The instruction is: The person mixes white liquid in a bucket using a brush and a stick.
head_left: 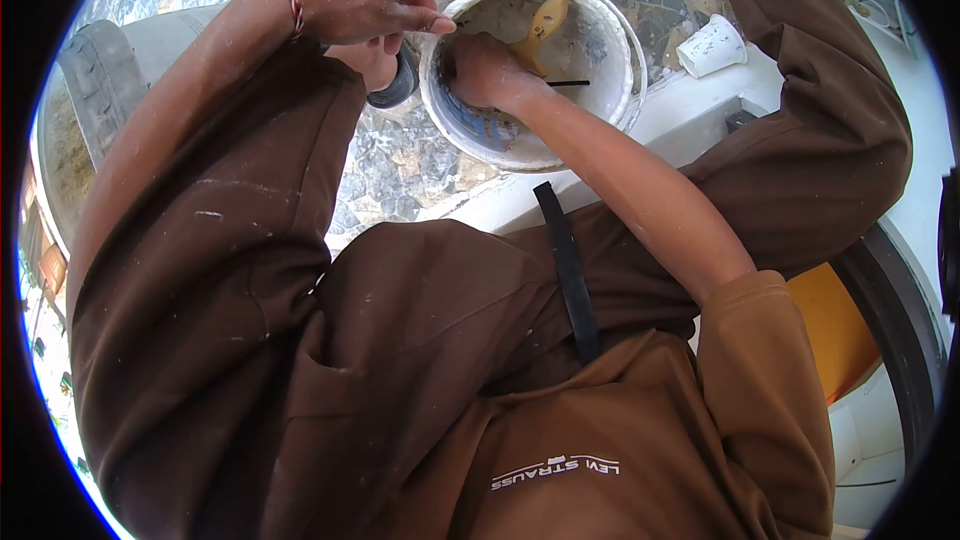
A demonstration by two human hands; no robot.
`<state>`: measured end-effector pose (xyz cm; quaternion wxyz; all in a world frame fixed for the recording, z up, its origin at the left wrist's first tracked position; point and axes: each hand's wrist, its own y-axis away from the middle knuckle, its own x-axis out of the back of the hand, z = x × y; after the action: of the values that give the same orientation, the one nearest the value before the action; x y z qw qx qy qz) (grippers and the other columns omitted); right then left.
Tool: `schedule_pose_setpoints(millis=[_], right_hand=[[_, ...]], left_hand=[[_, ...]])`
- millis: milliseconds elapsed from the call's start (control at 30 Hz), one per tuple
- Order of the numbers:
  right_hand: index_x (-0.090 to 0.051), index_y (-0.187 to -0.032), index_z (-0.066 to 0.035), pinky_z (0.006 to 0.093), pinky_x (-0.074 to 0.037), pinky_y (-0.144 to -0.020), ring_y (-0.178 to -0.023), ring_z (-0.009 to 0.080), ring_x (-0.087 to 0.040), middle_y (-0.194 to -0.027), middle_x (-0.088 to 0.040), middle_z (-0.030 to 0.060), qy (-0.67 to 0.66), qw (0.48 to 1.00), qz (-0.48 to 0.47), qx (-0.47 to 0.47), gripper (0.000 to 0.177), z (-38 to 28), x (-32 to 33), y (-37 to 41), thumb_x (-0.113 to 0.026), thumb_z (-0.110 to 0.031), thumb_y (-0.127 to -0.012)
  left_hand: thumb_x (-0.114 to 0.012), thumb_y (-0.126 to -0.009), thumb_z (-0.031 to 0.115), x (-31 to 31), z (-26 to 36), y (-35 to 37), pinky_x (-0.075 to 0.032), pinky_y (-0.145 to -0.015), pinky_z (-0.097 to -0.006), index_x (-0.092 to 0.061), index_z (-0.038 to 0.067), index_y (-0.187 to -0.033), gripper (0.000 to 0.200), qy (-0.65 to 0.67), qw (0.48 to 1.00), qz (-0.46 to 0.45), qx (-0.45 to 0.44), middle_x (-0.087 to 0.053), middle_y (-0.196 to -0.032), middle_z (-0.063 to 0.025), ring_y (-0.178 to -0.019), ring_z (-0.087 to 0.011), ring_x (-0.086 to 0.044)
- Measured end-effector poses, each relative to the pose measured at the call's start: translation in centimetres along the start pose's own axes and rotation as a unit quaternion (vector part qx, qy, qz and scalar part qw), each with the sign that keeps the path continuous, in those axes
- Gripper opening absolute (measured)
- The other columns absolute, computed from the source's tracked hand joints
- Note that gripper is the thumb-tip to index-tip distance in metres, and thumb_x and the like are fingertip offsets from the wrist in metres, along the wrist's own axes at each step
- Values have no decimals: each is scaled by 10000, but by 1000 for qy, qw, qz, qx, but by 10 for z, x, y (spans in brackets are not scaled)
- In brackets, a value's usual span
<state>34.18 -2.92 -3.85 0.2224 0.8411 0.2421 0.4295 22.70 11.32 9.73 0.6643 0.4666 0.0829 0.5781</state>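
Note:
A white bucket (632, 70) with a crusted rim stands on the stone paving. My right hand (483, 70) reaches down inside it near the left wall, and its fingertips are hidden. Beside that hand, a yellow-handled brush or scraper (545, 28) leans in the bucket, with a thin dark stick (568, 83) close by. My left hand (375, 5), with a red and white cord at the wrist, is over the bucket's left rim. Its thumb and forefinger are pinched together; what they hold, if anything, is too small to name.
A white plastic cup (712, 46) lies tipped over right of the bucket. My legs in brown trousers (210, 230) frame the work area, with a sandalled foot (375, 65) beside the bucket. A grey container (105, 80) is at the left, and a white ledge (670, 120) runs behind my right arm.

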Motion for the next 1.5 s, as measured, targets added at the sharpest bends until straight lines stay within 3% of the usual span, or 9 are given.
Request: schedule_pose_setpoints(millis=[267, 633, 800, 933, 1000, 1067, 1500], right_hand=[[-689, -907, -48, 409, -502, -809, -885, 317, -642, -923, -668, 170, -7, 1000, 7, -15, 236, -4, 4, 3, -544, -212, -820], [-678, -928, -22, 411, -513, -796, -881, 325, -645, -912, -666, 181, 32, 999, -10, -25, 249, -9, 25, 20, -582, -228, -825], [-671, -915, -30, 412, -510, -782, -860, 331, -643, -863, -662, 184, 107, 993, 2, 51, 208, -10, 47, 43, -599, -168, -776], [-667, -876, -25, 424, -508, -773, -848, 338, -642, -830, -657, 183, 138, 983, 3, 120, 188, -4, 49, 52, -602, -119, -728], [-665, -867, -22, 435, -505, -768, -847, 340, -640, -829, -654, 186, 174, 973, -40, 144, 183, -11, 63, 63, -577, -76, -717], [-664, -870, -21, 434, -505, -767, -848, 339, -640, -835, -652, 188, 200, 966, -66, 152, 182, -7, 68, 66, -567, -61, -721], [-659, -887, -24, 406, -507, -794, -888, 318, -643, -907, -652, 181, 256, 949, -116, 144, 157, 12, 42, 56, -539, -45, -788]], left_hand=[[-491, -905, 509, 1, 1, 2, -487, -703, -299, -629, -21, -1015, 558, -16, 1000, 8, 2, -640, -786, -107, -714, -186, -632], [-492, -905, 507, 1, 0, 2, -486, -690, -307, -641, -15, -977, 548, -14, 1000, 10, -5, -632, -779, -112, -698, -186, -623], [-505, -900, 509, 1, 0, 0, -497, -646, -315, -644, -24, -956, 554, -27, 999, 23, 32, -641, -763, -119, -679, -196, -632], [-558, -868, 526, 11, -9, 2, -503, -613, -313, -654, -21, -953, 562, -16, 996, 87, -26, -639, -713, -111, -652, -179, -632], [-651, -800, 340, 28, 5, 9, -461, -622, -424, -651, -34, -821, 374, -88, 995, 48, 28, -602, -683, -227, -655, -308, -602], [-646, -806, 324, 25, -6, 2, -455, -653, -451, -612, -30, -902, 369, -89, 995, 49, 14, -592, -711, -246, -709, -350, -603], [-573, -861, 506, 8, 3, -3, -495, -611, -310, -650, -18, -945, 536, 46, 995, 87, 19, -634, -705, -110, -649, -167, -624]])
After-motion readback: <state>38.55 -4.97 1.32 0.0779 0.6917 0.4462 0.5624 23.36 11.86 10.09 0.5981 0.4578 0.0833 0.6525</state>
